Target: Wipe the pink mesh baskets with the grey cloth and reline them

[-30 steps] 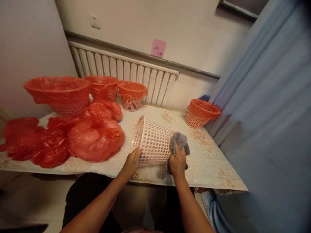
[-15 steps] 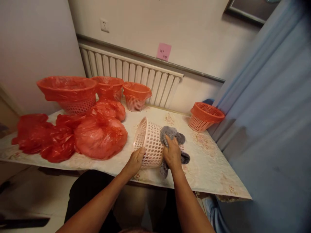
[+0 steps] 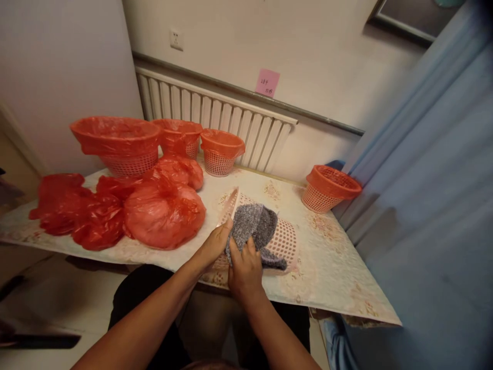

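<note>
Bulging red plastic bags (image 3: pixel 165 218) and four red-lined plastic baskets (image 3: pixel 133 163) flank a pale-pink perforated plastic basket (image 3: pixel 287 237) tipped on the floral-covered surface (image 3: pixel 331 267); left grip (image 3: pixel 216 242) clasps its rim, right grip (image 3: pixel 246 272) presses fuzzy grey cloth (image 3: pixel 245 221) against its side.

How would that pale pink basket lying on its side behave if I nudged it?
The pale pink basket would probably roll if released, since its round side faces the table. It looks light for its size, its wall being full of holes. It seems fairly stiff: the wall showing beside the gray cloth looks undented.
</note>
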The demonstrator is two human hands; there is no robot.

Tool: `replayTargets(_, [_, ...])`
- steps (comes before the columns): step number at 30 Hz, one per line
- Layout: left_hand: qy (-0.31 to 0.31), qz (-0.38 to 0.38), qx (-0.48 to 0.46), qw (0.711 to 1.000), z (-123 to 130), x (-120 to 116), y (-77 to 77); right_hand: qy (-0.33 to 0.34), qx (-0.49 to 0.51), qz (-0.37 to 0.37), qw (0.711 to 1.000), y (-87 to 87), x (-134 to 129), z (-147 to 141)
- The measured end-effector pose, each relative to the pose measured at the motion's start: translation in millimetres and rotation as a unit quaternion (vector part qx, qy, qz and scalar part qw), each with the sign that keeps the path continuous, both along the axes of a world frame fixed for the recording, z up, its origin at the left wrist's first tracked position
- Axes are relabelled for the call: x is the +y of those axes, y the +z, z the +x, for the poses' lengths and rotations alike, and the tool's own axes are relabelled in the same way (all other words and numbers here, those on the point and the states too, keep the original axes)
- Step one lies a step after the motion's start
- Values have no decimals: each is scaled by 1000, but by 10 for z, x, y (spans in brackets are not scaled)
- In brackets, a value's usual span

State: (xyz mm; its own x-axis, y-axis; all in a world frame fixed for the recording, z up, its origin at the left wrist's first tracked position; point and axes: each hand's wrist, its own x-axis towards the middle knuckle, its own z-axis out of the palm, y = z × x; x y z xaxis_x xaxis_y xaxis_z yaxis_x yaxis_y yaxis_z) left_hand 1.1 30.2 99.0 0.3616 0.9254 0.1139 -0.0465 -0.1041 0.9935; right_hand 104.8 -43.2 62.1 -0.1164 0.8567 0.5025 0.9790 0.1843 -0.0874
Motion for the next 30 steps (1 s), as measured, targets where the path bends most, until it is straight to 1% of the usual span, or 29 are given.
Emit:
replayTargets(2, [-9, 16, 8, 1000, -24, -11, -57, -2, 3, 7, 1000, -92, -28, -5])
replayTargets(4, [-9, 43, 27, 999, -64, -37, -159, -6, 11, 13, 1000, -125, -23, -6])
replayTargets(7, [0, 71, 43, 997, -115, -86, -336, -9, 21, 18, 1000, -116, 24, 0])
replayTargets(10, [18, 77, 49, 996, -119, -112, -436, -8, 30, 23, 999, -96, 82, 32])
replayTargets(14, [39, 72, 56, 995, -78, -95, -420, -33, 55, 30, 997, -88, 136, 204])
replayTargets(17, [54, 60, 76, 994, -55, -74, -394, -68, 79, 40, 994, -120, 159, 485])
replayTargets(19, [62, 60, 87, 992, -44, -67, -395, -92, 98, 50, 990, -176, 167, 732])
replayTargets(22, [57, 64, 85, 993, -24, -64, -407, -142, 142, 70, 977, -305, 168, 1112])
replayTargets(25, [53, 62, 82, 993, -3, -61, -412, -194, 192, 81, 959, -437, 154, 1385])
replayTargets(27, [51, 58, 77, 994, 4, -59, -411, -218, 216, 82, 948, -489, 143, 1466])
replayTargets(30, [45, 47, 64, 996, 4, -61, -408, -237, 229, 91, 940, -484, 144, 1437])
